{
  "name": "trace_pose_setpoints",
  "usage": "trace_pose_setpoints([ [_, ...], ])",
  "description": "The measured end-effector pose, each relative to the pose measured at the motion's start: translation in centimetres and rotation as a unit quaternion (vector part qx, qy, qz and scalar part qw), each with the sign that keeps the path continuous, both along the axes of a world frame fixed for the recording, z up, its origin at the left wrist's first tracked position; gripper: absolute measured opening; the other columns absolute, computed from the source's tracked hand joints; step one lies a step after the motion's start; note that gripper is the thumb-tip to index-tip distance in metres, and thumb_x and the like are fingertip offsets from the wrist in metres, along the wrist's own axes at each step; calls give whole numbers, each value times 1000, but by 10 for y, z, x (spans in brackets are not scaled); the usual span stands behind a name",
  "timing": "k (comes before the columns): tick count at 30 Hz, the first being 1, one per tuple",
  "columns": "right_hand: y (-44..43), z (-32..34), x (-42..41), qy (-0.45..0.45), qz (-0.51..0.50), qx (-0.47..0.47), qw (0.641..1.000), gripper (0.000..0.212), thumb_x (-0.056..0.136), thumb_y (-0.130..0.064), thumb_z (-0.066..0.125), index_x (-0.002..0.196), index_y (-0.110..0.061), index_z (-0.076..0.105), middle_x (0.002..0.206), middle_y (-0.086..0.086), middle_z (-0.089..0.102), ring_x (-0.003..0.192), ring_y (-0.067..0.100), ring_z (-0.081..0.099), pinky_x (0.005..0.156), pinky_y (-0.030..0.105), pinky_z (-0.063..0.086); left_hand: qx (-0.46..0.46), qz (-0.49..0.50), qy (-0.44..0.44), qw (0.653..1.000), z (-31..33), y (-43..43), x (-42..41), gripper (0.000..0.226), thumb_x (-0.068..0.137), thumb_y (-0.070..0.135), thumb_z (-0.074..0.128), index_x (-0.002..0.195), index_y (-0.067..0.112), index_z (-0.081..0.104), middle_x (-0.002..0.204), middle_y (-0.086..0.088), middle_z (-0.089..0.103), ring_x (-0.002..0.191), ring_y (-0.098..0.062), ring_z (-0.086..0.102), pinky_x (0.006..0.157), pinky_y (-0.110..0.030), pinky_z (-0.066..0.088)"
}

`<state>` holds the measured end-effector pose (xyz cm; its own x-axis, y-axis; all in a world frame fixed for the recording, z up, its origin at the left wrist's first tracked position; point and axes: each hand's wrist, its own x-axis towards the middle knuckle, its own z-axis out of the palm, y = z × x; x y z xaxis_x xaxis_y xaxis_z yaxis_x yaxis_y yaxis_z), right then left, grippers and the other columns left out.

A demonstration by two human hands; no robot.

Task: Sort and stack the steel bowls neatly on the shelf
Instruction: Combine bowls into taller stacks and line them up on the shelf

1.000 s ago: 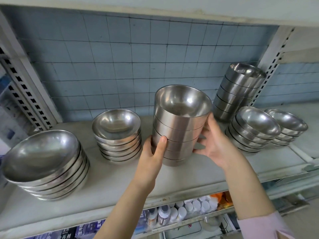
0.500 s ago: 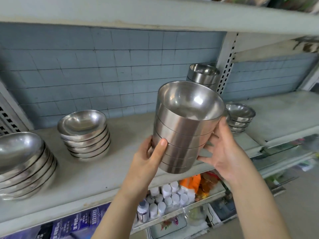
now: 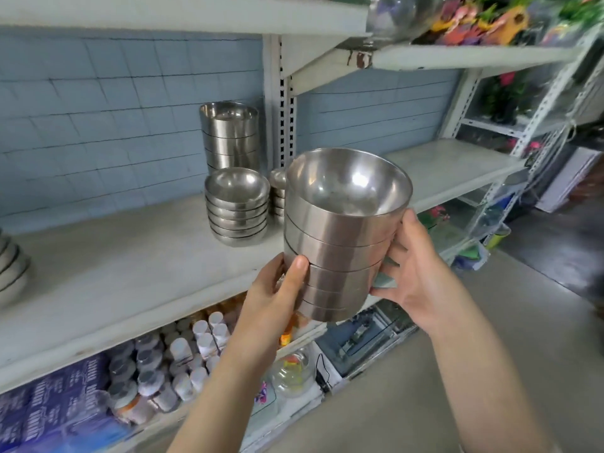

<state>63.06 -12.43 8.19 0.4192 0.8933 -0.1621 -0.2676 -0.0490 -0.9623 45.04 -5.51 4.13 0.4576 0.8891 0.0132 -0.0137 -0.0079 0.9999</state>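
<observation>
A stack of steel bowls (image 3: 343, 237), about six straight-sided bowls nested one inside another, is held in the air between two hands, in front of the edge of a pale shelf (image 3: 114, 266) and not resting on it. The bowls are brushed silver outside, with thin dark seams where each rim meets the next. The top bowl's rounded inside is shiny, catches a bright glare, and tips slightly towards the viewer. The left hand (image 3: 277, 302) grips the stack's lower left side, its thumb lying upright on the near face and its other fingers hidden behind the metal. The right hand (image 3: 421, 279) grips the right side, thumb pointing up beside the second bowl and fingers curled round the lower bowls. Both forearms rise from the bottom of the view. Just beyond the left hand, on the shelf, stands a low stack of shallow bowls (image 3: 237, 207), with a taller stack of straight-sided bowls (image 3: 230, 135) behind it against a blue tiled wall (image 3: 98, 125). Another small stack (image 3: 277, 194) is mostly hidden behind the held bowls. Far left of the hands, the edge of a wide bowl stack (image 3: 9, 269) shows. Below the hands, a lower shelf holds white-capped bottles (image 3: 196, 348).
</observation>
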Motion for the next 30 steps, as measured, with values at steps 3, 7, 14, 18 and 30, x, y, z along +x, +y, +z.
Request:
trace_pose_setpoints([
  [3, -10, 0, 33, 0, -11, -6, 1000, 96, 47, -86, 67, 132, -42, 57, 128, -12, 68, 123, 16, 59, 77, 44, 52, -1, -16, 10, 1000, 0, -3, 40, 53, 80, 72, 52, 103, 26, 66, 100, 1, 72, 99, -20, 67, 92, -51, 53],
  [7, -4, 3, 83, -8, -19, -9, 1000, 70, 52, -79, 55, 113, -46, 64, 115, -17, 73, 106, 5, 68, 67, 34, 53, 4, -40, 12, 999, 0, 11, 95, 50, 76, 68, 49, 100, 27, 64, 88, 17, 69, 90, -3, 66, 91, -35, 54],
  [14, 57, -4, 176, -12, -57, -7, 998, 105, 44, -88, 70, 135, -39, 56, 133, -7, 66, 124, 20, 59, 94, 56, 50, 7, -46, -3, 999, -9, 73, 191, 60, 82, 68, 52, 123, 25, 59, 109, 17, 69, 101, 4, 64, 95, -30, 53],
  [18, 99, -7, 221, 2, -77, -12, 997, 90, 60, -83, 60, 137, -38, 53, 141, -6, 60, 127, 24, 56, 103, 63, 42, 17, -52, -8, 998, -10, 114, 237, 59, 81, 62, 53, 124, 22, 59, 113, 8, 70, 101, 1, 66, 89, -26, 55],
  [30, 219, -19, 314, 15, 33, -17, 999, 62, 61, -72, 50, 113, -41, 62, 115, -10, 72, 113, 19, 62, 88, 52, 51, -21, 65, 13, 998, -21, 192, 314, 86, 71, 78, 56, 131, 16, 53, 113, 7, 66, 110, -6, 61, 102, -35, 48],
])
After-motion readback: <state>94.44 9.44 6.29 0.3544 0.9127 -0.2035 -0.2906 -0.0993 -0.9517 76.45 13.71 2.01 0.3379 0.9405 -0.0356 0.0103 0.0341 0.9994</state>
